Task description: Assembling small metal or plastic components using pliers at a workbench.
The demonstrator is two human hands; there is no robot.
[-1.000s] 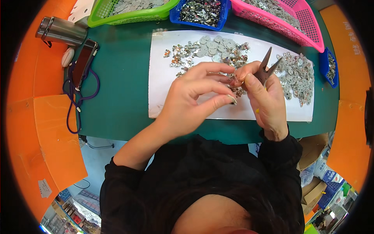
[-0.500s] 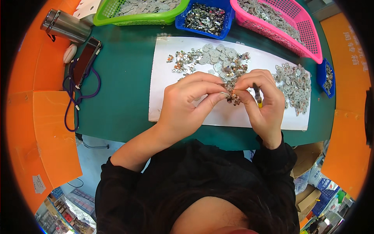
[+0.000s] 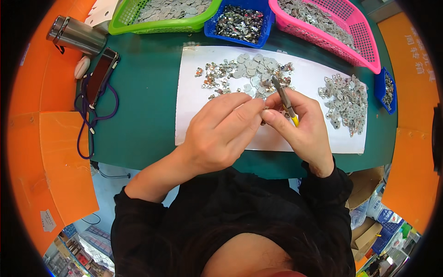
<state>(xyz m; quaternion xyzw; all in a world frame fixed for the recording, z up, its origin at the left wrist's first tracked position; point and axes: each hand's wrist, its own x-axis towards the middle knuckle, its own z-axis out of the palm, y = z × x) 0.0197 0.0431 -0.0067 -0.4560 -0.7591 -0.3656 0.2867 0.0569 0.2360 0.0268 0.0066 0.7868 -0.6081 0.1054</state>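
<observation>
Over the middle of a white board (image 3: 295,141), my two hands meet fingertip to fingertip. My left hand (image 3: 221,131) is closed in a pinch, its back toward me, and hides what it holds. My right hand (image 3: 302,122) keeps yellow-handled pliers (image 3: 287,102) across its fingers, their metal jaws pointing away from me. Its thumb and index finger also pinch near a tiny coppery part, mostly covered. Just beyond lie flat grey metal plates (image 3: 254,67) and small shiny metal fittings (image 3: 216,76). A heap of grey plates with fittings (image 3: 346,104) is on the board's right.
Along the back stand a green basket (image 3: 161,28), a blue bin (image 3: 235,41) and a pink basket (image 3: 323,44), all with metal parts. A small blue tray (image 3: 381,92) sits far right. Left are a steel flask (image 3: 80,37), a phone (image 3: 101,76) and a purple cord (image 3: 115,104).
My left hand has rolled over so its back covers the fingertips. The pliers in my right hand have swung up and left, showing more of their jaws.
</observation>
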